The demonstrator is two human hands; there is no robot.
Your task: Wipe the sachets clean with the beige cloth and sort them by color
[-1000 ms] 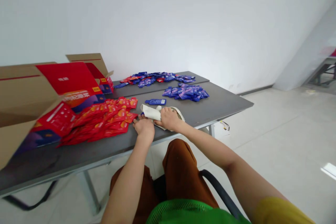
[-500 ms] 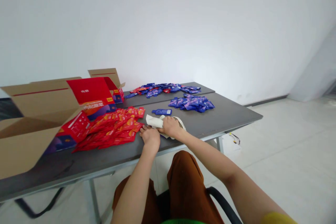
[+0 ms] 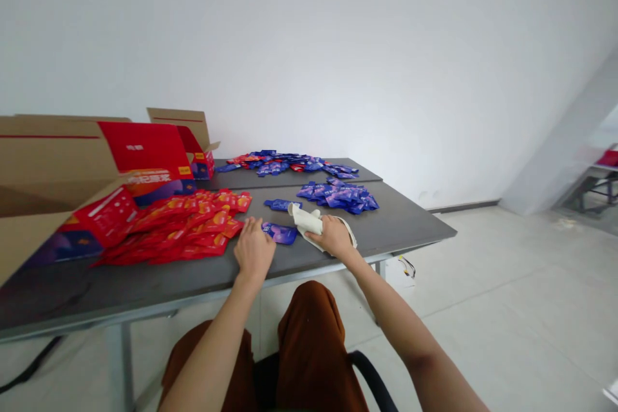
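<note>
A blue-purple spouted pouch (image 3: 280, 234) lies flat near the table's front edge. The fingers of my left hand (image 3: 255, 248) are closed at its left end, covering that end. To the right, my right hand (image 3: 335, 236) is wrapped around a bunched white cloth (image 3: 309, 221), part of which spreads on the table under the hand. The cloth is just right of the pouch. Behind them lies another blue pouch (image 3: 283, 205). A heap of red pouches (image 3: 188, 225) sits beside my left hand, on its left.
Open red-and-blue cartons (image 3: 149, 161) stand at the left of the dark table (image 3: 400, 222). A pile of blue pouches (image 3: 340, 195) lies right of centre. Mixed red and blue pouches (image 3: 284, 162) are spread at the back, before the wall.
The cloth in my right hand has moved right, uncovering the blue pouch. My left hand is now farther from my right hand. The whole view has shifted a little.
</note>
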